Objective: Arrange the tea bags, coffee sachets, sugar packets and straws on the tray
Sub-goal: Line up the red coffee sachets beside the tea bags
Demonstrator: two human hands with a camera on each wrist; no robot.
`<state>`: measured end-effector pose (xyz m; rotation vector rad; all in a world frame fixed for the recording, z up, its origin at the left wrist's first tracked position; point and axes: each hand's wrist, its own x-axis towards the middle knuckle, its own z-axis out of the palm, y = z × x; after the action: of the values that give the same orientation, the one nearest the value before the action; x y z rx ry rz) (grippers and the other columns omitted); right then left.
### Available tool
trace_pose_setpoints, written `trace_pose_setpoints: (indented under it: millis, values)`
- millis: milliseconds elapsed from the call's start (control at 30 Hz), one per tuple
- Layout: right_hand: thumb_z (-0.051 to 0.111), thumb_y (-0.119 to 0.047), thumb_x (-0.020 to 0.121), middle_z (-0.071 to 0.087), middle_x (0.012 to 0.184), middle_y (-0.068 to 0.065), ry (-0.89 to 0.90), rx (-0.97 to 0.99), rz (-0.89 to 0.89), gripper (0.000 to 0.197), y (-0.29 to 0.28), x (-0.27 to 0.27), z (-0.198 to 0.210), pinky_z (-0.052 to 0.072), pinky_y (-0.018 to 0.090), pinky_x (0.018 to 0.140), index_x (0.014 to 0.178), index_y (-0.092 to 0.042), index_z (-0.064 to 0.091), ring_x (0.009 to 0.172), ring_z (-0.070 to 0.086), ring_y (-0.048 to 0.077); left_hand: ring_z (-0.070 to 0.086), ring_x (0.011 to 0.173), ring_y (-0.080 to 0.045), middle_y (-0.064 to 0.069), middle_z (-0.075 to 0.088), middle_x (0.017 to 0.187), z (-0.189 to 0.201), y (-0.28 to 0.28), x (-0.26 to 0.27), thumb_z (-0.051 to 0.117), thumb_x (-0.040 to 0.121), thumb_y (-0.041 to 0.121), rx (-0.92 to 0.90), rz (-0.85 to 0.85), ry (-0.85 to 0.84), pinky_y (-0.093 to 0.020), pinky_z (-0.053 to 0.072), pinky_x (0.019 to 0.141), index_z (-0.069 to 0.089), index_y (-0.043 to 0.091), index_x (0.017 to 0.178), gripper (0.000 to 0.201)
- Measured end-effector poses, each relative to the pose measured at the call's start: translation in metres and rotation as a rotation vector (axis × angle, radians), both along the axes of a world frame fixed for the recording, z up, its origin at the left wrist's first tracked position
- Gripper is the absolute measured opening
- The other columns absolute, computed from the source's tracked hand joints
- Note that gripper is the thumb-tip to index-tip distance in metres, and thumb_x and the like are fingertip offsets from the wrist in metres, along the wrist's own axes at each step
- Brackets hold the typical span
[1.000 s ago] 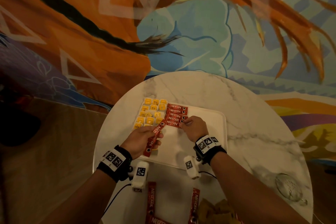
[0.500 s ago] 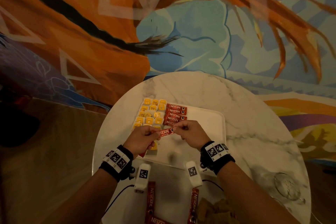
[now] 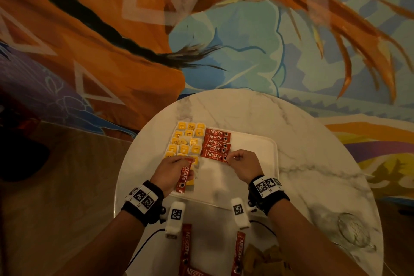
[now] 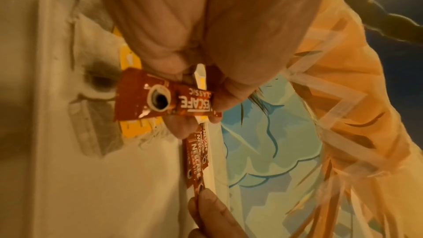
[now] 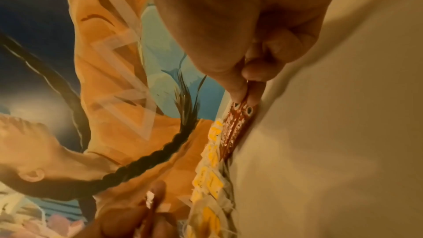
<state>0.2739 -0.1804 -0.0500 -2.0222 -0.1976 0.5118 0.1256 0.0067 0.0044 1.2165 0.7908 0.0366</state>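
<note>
A white tray lies on the round marble table. Yellow tea bags fill its far left corner, with a column of red coffee sachets beside them. My right hand pinches the right end of the nearest sachet in that column, which lies on the tray. In the right wrist view the thumb and finger grip that end. My left hand grips another red sachet above the tray's left part; in the left wrist view the held sachet shows its cup print.
More red sachets lie on the table near me, with brown packets to their right. A clear glass stands at the right edge. The tray's right half is bare. A painted wall rises behind the table.
The right hand took a sachet from the left hand and carried it to the near end of the sachet column. The left hand keeps one sachet, turned lengthwise toward me.
</note>
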Motion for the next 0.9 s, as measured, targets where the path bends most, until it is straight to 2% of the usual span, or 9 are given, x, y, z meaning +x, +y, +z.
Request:
trace_pose_setpoints:
  millis: [100, 233, 333, 433, 567, 667, 767, 900]
  values:
    - [0.077, -0.019, 0.085, 0.075, 0.083, -0.001, -0.021, -0.085, 0.025, 0.020, 0.004, -0.001, -0.004, 0.059, 0.040, 0.085, 0.069, -0.030, 0.071, 0.084, 0.071, 0.020, 0.066, 0.073, -0.030, -0.024, 0.072, 0.102, 0.000, 0.000, 0.000, 0.059, 0.096, 0.002, -0.026, 0.018, -0.015, -0.035, 0.060, 0.064, 0.072, -0.005, 0.106, 0.018]
    - [0.077, -0.024, 0.084, 0.076, 0.085, -0.002, -0.064, -0.164, 0.038, 0.023, 0.010, -0.004, -0.005, 0.058, 0.037, 0.086, 0.066, -0.033, 0.068, 0.086, 0.071, 0.017, 0.067, 0.079, -0.035, -0.026, 0.069, 0.113, 0.000, -0.001, 0.000, 0.058, 0.096, 0.000, -0.038, -0.009, -0.011, -0.039, 0.059, 0.068, 0.071, -0.002, 0.109, 0.019]
    - [0.075, -0.027, 0.085, 0.075, 0.088, -0.003, -0.085, -0.217, 0.046, 0.009, 0.014, -0.005, -0.004, 0.055, 0.029, 0.080, 0.077, -0.027, 0.072, 0.087, 0.069, 0.015, 0.068, 0.098, -0.039, -0.021, 0.069, 0.119, 0.001, -0.001, 0.000, 0.058, 0.096, 0.002, -0.018, -0.031, 0.004, -0.042, 0.060, 0.073, 0.071, 0.002, 0.112, 0.020]
    - [0.073, -0.030, 0.087, 0.072, 0.089, -0.005, -0.107, -0.271, 0.053, 0.009, 0.014, -0.004, -0.002, 0.050, 0.025, 0.074, 0.089, -0.022, 0.073, 0.083, 0.065, 0.013, 0.069, 0.101, -0.037, -0.020, 0.069, 0.120, 0.001, -0.002, -0.001, 0.059, 0.097, 0.004, -0.002, -0.043, 0.012, -0.039, 0.061, 0.068, 0.071, 0.004, 0.113, 0.020]
    - [0.070, -0.035, 0.088, 0.073, 0.094, -0.003, -0.136, -0.320, 0.045, 0.013, 0.014, -0.004, -0.001, 0.055, 0.030, 0.077, 0.093, -0.023, 0.071, 0.088, 0.068, 0.016, 0.066, 0.109, -0.045, -0.024, 0.067, 0.121, 0.003, -0.001, -0.003, 0.059, 0.097, 0.004, 0.011, -0.055, 0.020, -0.042, 0.062, 0.073, 0.071, 0.004, 0.111, 0.018]
    - [0.067, -0.038, 0.090, 0.070, 0.095, -0.005, -0.204, -0.335, 0.039, 0.016, 0.013, -0.005, 0.004, 0.055, 0.032, 0.076, 0.100, -0.025, 0.067, 0.088, 0.067, 0.016, 0.065, 0.108, -0.046, -0.026, 0.067, 0.121, 0.003, 0.000, -0.005, 0.059, 0.097, 0.004, 0.013, -0.051, 0.027, -0.041, 0.062, 0.071, 0.071, 0.005, 0.110, 0.017]
    - [0.066, -0.032, 0.093, 0.067, 0.106, -0.002, -0.364, -0.343, 0.157, 0.017, 0.015, -0.005, 0.010, 0.054, 0.034, 0.083, 0.108, -0.025, 0.069, 0.096, 0.064, 0.017, 0.065, 0.108, -0.048, -0.028, 0.066, 0.121, 0.001, 0.000, -0.006, 0.059, 0.097, 0.004, 0.008, -0.045, 0.026, -0.042, 0.062, 0.070, 0.070, 0.004, 0.109, 0.017]
    - [0.063, -0.031, 0.095, 0.061, 0.123, 0.000, -0.524, -0.401, 0.398, 0.024, 0.026, -0.001, 0.012, 0.048, 0.036, 0.095, 0.117, -0.024, 0.071, 0.111, 0.055, 0.021, 0.066, 0.107, -0.048, -0.029, 0.066, 0.120, 0.000, -0.002, -0.005, 0.059, 0.097, 0.003, 0.009, -0.043, 0.038, -0.047, 0.062, 0.078, 0.071, 0.005, 0.106, 0.015]
